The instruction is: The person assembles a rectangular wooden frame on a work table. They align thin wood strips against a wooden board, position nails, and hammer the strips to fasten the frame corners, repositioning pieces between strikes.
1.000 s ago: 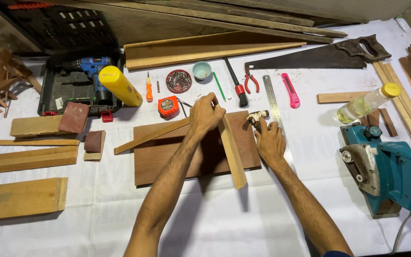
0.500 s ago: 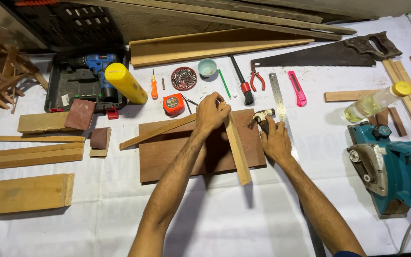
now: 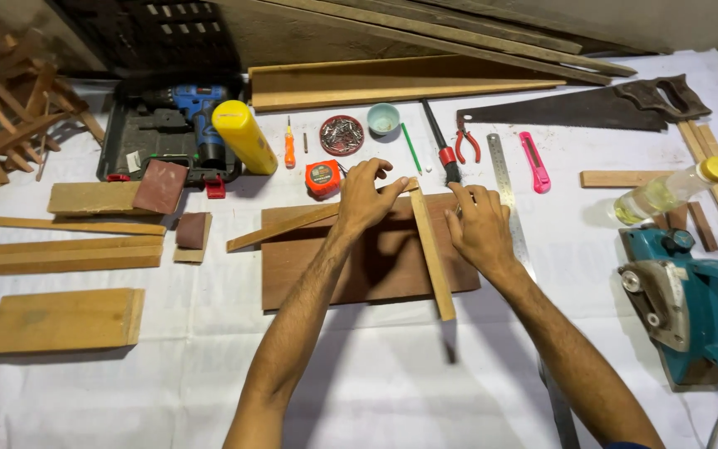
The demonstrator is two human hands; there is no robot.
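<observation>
Pale narrow wooden strip | pinned upright-edge on dark brown flat board by left hand, grip clenched on it | steadied at the joint by right hand, grip pressed flat, released.

Under your hands lies a dark brown wooden board, smooth and matt. The two pale wooden strips on it look planed, with dull raw grain. Just right of the board you have a steel ruler, bare metal with a soft sheen. Behind the board, the yellow bottle is glossy plastic. The white covering on the counter looks like matt paper or cloth, slightly creased.
</observation>
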